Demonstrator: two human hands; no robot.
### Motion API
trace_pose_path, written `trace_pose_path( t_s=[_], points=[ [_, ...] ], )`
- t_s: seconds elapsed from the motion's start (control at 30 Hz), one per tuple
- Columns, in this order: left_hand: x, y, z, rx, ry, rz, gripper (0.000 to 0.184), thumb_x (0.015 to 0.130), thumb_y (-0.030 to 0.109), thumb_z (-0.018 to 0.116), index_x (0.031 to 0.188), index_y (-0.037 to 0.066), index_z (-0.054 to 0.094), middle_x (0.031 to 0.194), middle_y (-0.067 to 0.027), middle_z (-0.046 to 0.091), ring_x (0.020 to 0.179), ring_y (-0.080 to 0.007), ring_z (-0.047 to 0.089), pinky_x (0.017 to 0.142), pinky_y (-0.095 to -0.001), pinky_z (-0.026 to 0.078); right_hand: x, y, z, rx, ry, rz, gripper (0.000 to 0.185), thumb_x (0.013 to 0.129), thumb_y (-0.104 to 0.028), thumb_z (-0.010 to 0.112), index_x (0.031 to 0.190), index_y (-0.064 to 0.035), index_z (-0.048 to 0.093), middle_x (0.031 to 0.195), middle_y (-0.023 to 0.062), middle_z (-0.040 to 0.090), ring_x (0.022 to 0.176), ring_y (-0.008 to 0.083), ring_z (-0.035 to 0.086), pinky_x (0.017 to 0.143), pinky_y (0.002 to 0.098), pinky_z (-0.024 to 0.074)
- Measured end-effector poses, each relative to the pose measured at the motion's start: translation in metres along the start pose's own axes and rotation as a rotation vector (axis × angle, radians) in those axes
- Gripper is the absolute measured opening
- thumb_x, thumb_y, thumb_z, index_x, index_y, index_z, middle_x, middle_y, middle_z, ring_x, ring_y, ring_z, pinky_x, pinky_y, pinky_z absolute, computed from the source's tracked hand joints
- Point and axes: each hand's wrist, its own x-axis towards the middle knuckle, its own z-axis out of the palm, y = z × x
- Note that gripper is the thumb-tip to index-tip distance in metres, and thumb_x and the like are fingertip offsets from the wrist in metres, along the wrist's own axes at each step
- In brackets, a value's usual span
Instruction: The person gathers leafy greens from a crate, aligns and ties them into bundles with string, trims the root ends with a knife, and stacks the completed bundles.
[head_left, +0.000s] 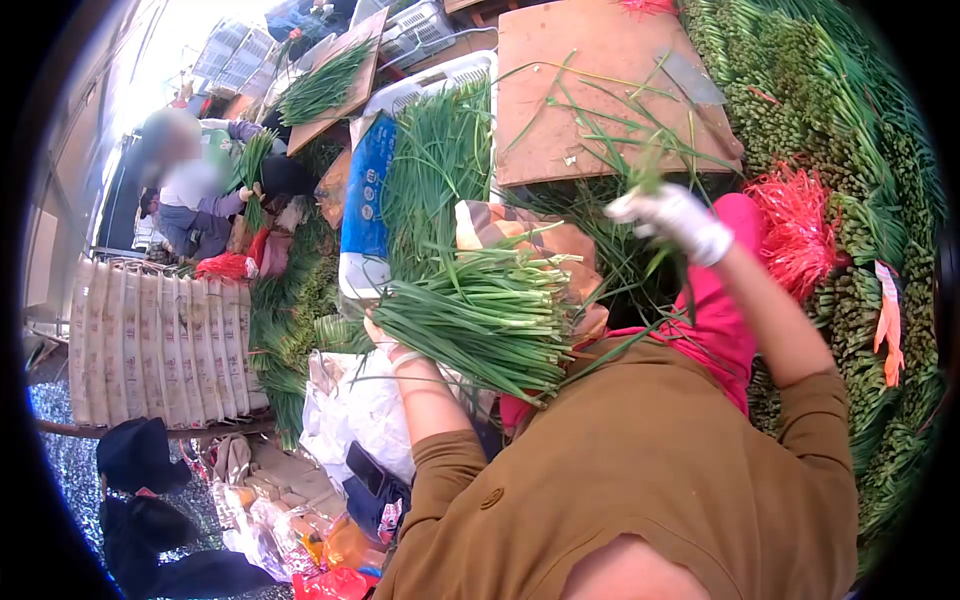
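A thick bunch of garlic chives [480, 320] lies across my lap, its pale stem ends pointing right. My left hand [380, 337], in a white glove, is wrapped round the leafy end, with most fingers hidden beneath the leaves. Raised over my right knee, my white-gloved right hand [675, 222] is closed and smeared by motion. Some loose chive leaves [649, 178] stick out from its fingers. Under the bunch, an orange and grey patterned cloth [545, 240] covers part of my lap.
A wooden board [600, 120] with scattered leaves stands ahead, beside a white crate [377, 275] of chives. Stacked chives [800, 110] and red plastic ties [795, 230] are on the right. A white bag [345, 405] sits at left. Another person [195, 205] holds chives farther off.
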Motion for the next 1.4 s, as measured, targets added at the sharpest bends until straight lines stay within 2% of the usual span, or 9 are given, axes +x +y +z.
trace_pose_path(
  t_s=[0.17, 0.37, 0.43, 0.57, 0.83, 1.03, 1.17, 1.33, 1.4],
  points=[
    [0.003, 0.022, 0.022, 0.012, -0.198, -0.024, 0.054, 0.086, 0.051, 0.04, 0.109, 0.007, 0.061, 0.111, -0.016, 0.062, 0.1, -0.0363, 0.059, 0.089, -0.0525, 0.047, 0.044, 0.038, 0.107, -0.596, -0.16, -0.222, 0.055, 0.079, -0.03, 0.068, 0.126, -0.0038, 0.058, 0.111, 0.0134, 0.064, 0.101, 0.0168, 0.059, 0.089, 0.0311, 0.0459],
    [-0.004, 0.036, 0.015, -0.054, -0.069, -0.048, 0.053, 0.084, 0.052, 0.045, 0.106, 0.008, 0.062, 0.111, -0.0153, 0.063, 0.101, -0.0347, 0.058, 0.091, -0.0515, 0.045, 0.068, 0.005, -0.005, 0.548, 0.068, -0.266, 0.02, 0.088, -0.026, 0.062, 0.095, -0.0074, 0.067, 0.067, -0.0028, 0.061, 0.055, 0.0104, 0.056, 0.05, 0.0244, 0.0413],
    [-0.007, 0.027, 0.026, -0.041, 0.107, -0.008, 0.044, 0.085, 0.049, 0.046, 0.096, 0.009, 0.064, 0.101, -0.0138, 0.065, 0.094, -0.0321, 0.06, 0.086, -0.0485, 0.048, 0.05, -0.007, -0.008, 0.283, 0.207, -0.181, 0.02, 0.086, -0.026, 0.062, 0.095, -0.009, 0.067, 0.074, -0.0011, 0.065, 0.061, 0.0073, 0.057, 0.05, 0.0226, 0.0394],
    [-0.009, 0.018, 0.04, -0.144, -0.098, -0.028, 0.043, 0.085, 0.047, 0.046, 0.093, 0.008, 0.063, 0.099, -0.0136, 0.065, 0.093, -0.0313, 0.06, 0.084, -0.0476, 0.049, 0.051, 0.045, 0.054, -0.207, -0.191, -0.037, 0.042, 0.08, -0.024, 0.071, 0.117, -0.0046, 0.062, 0.11, 0.0093, 0.064, 0.096, 0.0175, 0.059, 0.08, 0.0317, 0.0488],
    [-0.008, 0.021, 0.007, 0.015, 0.107, 0.064, 0.045, 0.09, 0.045, 0.037, 0.105, 0.01, 0.061, 0.109, -0.0129, 0.064, 0.099, -0.0294, 0.06, 0.086, -0.0469, 0.048, 0.059, 0.013, 0.0, 0.346, 0.087, -0.137, 0.016, 0.086, -0.024, 0.066, 0.092, -0.0093, 0.067, 0.06, -0.0099, 0.043, 0.049, 0.001, 0.033, 0.044, 0.0182, 0.0258],
    [-0.005, -0.005, -0.027, 0.103, 0.056, 0.041, 0.06, 0.087, 0.052, 0.033, 0.124, 0.011, 0.056, 0.129, -0.0123, 0.056, 0.12, -0.0321, 0.049, 0.103, -0.051, 0.036, 0.034, 0.052, 0.056, 0.059, -0.188, 0.197, 0.033, 0.086, -0.033, 0.063, 0.11, -0.0097, 0.064, 0.079, -0.003, 0.063, 0.058, 0.0053, 0.055, 0.047, 0.0186, 0.0378],
    [-0.019, 0.014, 0.048, -0.067, 0.07, -0.003, 0.059, 0.088, 0.051, 0.034, 0.127, 0.012, 0.055, 0.132, -0.0113, 0.055, 0.122, -0.0306, 0.049, 0.104, -0.0486, 0.036, 0.041, 0.054, 0.104, 0.194, -0.333, -0.064, 0.03, 0.084, -0.021, 0.068, 0.107, -0.005, 0.059, 0.077, -0.0017, 0.061, 0.056, 0.0082, 0.053, 0.048, 0.0244, 0.0438],
    [-0.006, 0.023, 0.061, 0.232, 0.171, 0.141, 0.058, 0.09, 0.049, 0.032, 0.121, 0.008, 0.059, 0.125, -0.016, 0.059, 0.113, -0.0337, 0.056, 0.095, -0.0519, 0.044, 0.031, 0.0, 0.01, 0.294, 0.123, -0.15, 0.02, 0.087, -0.019, 0.062, 0.101, -0.0055, 0.066, 0.063, -0.0104, 0.047, 0.051, -0.0026, 0.039, 0.043, 0.013, 0.0263],
    [0.003, 0.013, 0.015, 0.09, 0.209, 0.105, 0.06, 0.088, 0.049, 0.035, 0.115, 0.002, 0.061, 0.116, -0.0191, 0.063, 0.102, -0.036, 0.061, 0.088, -0.0536, 0.049, 0.038, 0.04, -0.012, 0.242, 0.052, -0.023, 0.025, 0.088, -0.023, 0.062, 0.106, -0.0053, 0.062, 0.067, -0.0088, 0.052, 0.05, -0.0004, 0.043, 0.044, 0.0157, 0.0321]
  ],
)
